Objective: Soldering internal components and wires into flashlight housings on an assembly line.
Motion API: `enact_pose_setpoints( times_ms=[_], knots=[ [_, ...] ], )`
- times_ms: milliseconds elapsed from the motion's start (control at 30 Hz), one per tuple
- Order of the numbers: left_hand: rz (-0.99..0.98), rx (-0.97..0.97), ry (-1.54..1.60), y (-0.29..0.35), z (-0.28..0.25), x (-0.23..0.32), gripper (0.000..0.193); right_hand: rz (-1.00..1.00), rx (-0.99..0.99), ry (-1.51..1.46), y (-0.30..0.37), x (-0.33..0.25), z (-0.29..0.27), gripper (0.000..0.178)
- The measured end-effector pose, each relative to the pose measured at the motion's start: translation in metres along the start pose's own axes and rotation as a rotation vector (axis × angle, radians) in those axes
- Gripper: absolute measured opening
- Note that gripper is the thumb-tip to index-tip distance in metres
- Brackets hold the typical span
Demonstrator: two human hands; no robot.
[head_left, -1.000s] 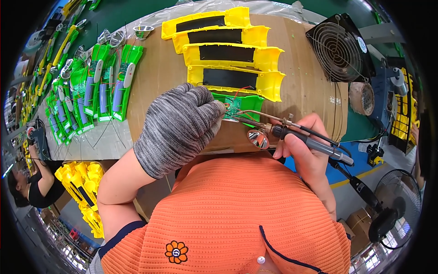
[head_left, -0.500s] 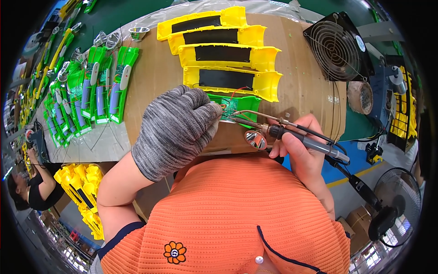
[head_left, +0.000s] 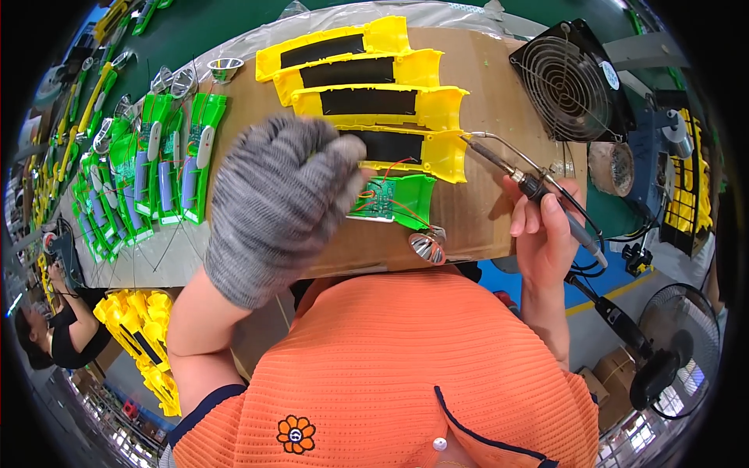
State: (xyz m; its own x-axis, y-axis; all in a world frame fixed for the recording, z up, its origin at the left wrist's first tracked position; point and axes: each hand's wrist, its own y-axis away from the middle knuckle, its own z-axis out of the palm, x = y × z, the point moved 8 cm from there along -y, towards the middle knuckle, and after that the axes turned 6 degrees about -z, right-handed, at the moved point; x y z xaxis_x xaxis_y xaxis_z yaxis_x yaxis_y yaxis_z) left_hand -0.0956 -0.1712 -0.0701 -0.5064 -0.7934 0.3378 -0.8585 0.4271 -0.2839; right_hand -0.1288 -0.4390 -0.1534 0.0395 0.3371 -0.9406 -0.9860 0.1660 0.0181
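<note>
At the centre of the frame, a green shell (head_left: pixel 419 204) fitted with a circuit board (head_left: pixel 381 200) is laid on a cardboard-covered worktop (head_left: pixel 480 222), its left end hidden by the gloved left hand (head_left: pixel 273 207). The hand is blurred and its knuckles are turned to the camera; the fingers are bent, but whether they are open or closed, or anything is held in them, cannot be told. At right of centre, a soldering iron (head_left: pixel 538 191) with a thin metal tube alongside is gripped in the bare right hand (head_left: pixel 550 234). Its tip is pointed up and to the left, seen against the right end of the nearest of four yellow shells (head_left: pixel 443 156); whether the two are touching cannot be told. The yellow shells are ranged one above another in the upper middle, each lined with a black strip (head_left: pixel 368 102). Just below the green shell, a shiny reflector (head_left: pixel 427 247) is seen near the worktop's front edge. At the left of the frame, green assemblies (head_left: pixel 209 117) bearing purple cells (head_left: pixel 189 178) are crowded together. The upper right is occupied by a square black fan (head_left: pixel 573 86), with a tape roll (head_left: pixel 611 168) set below it. More yellow casings (head_left: pixel 140 335) are piled at lower left.
</note>
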Motion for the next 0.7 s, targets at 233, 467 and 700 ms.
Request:
enact_pose_setpoints(
  times_ms=[233, 467, 700],
  knots=[
    [0.052, -0.212, -0.134, -0.013, 0.04, -0.008, 0.047, -0.058, -0.026, -0.055, -0.003, 0.002, 0.0, 0.007],
    [0.176, -0.256, -0.248, -0.012, 0.025, 0.014, 0.042, -0.044, 0.0, -0.149, -0.006, 0.002, -0.008, 0.006],
    [0.113, -0.304, 0.161, 0.038, 0.026, -0.007, 0.059, -0.045, 0.014, -0.2, -0.006, 0.003, -0.007, 0.006]
  ],
)
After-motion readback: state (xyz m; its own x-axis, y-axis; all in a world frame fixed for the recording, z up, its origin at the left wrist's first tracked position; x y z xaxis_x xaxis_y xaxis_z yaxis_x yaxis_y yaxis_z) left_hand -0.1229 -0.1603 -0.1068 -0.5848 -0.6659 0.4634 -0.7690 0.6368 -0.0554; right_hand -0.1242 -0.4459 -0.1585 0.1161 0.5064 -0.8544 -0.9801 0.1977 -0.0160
